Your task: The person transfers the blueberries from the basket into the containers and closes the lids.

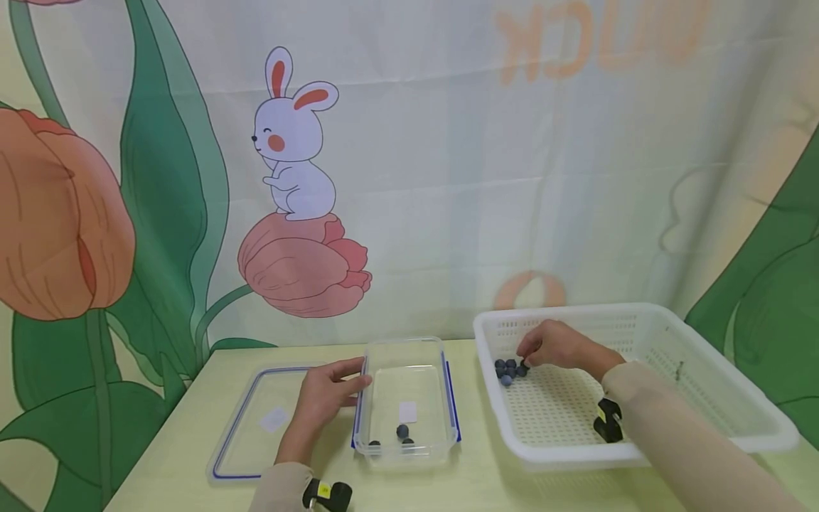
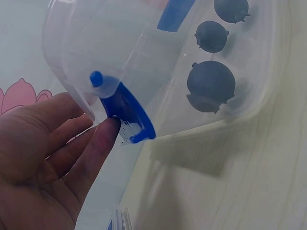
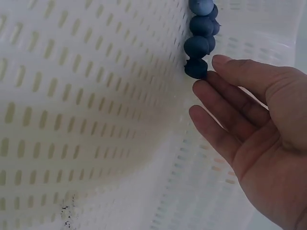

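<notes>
The nearest blueberry lies directly at the fingertips of the right hand, at the end of a small blueberry cluster in the far left part of the white basket. It is round, so it shows no clear long axis. The right hand is the nearer 1; its fingers touch this berry, but whether thumb and fingers close on it, I cannot tell.

The left hand holds the left side of the clear container, with a fingertip at the blue latch. This container stands to the left of the basket, its long axis pointing away from the person, and 3 loose berries lie near its close end.

The basket is of plastic, pierced with rows of narrow slots. The container is smooth, transparent and rectangular with rounded corners. The berries are dark blue, matte.
</notes>
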Action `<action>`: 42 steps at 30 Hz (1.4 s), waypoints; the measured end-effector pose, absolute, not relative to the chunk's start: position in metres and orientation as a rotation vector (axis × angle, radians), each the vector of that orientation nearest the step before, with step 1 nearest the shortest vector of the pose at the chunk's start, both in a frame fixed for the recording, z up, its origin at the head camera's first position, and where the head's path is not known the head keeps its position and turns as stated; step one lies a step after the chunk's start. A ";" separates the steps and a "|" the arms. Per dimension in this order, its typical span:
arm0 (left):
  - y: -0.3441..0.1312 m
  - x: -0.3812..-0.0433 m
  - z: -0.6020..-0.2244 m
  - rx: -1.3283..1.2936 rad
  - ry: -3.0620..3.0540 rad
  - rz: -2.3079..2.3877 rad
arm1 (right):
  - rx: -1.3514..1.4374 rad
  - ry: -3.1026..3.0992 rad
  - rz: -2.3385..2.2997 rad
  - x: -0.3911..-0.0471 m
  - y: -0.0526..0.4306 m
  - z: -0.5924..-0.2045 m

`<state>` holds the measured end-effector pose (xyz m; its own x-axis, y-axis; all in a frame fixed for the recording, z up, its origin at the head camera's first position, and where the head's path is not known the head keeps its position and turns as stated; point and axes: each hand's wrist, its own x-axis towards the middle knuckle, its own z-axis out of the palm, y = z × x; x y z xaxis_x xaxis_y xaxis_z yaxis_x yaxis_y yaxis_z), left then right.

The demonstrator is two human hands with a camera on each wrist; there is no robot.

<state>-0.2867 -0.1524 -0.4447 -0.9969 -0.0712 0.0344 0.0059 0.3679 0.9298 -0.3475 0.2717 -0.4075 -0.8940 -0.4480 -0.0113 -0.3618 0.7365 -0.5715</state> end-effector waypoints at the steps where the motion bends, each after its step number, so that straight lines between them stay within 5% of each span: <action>1: -0.152 -0.287 -0.445 0.063 -2.542 -1.726 | -0.659 2.791 -0.857 -0.347 0.272 -0.408; 18: -0.154 -0.287 -0.445 0.066 -2.533 -1.733 | -0.703 2.815 -0.700 -0.345 0.271 -0.408; 42: -0.153 -0.290 -0.448 0.074 -2.510 -1.746 | -0.783 2.966 -1.210 -0.297 0.253 -0.335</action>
<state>-0.2899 -0.1533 -0.4483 -0.9954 -0.0868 0.0406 0.0079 0.3486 0.9373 -0.2974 0.2526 -0.3349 -0.8758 -0.3675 0.3130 -0.4816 0.6202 -0.6192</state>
